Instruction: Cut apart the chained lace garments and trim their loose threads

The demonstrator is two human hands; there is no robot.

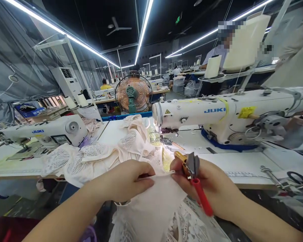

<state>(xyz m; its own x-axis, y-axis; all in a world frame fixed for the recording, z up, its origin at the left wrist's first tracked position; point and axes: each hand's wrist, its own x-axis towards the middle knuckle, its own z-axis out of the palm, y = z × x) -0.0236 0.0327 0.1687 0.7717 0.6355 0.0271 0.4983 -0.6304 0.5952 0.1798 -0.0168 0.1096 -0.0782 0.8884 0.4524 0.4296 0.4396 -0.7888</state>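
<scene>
Cream fabric (154, 198) hung between both hands at the near edge of the white table (229, 161), its top hem pulled level just in front of the sewing machine (217, 114). The left hand (126, 181) was closed on that hem, thumb pressed over the curled fingers. The right hand (212, 188) pinched the same hem just beside it with its thumb tip, while its other fingers were wrapped round a pair of red-handled thread snips (194, 178), blades pointing up and away from the cloth. The work looked to be at the checking stage: the edge held taut between two pinches, the snips carried but not brought to it. Any cut there would call for turning the blades down to the hem and keeping the cloth tight, so that only a loose thread was caught and not the fabric. A heap of lace pieces (91, 154) lay on the table behind the left hand.
</scene>
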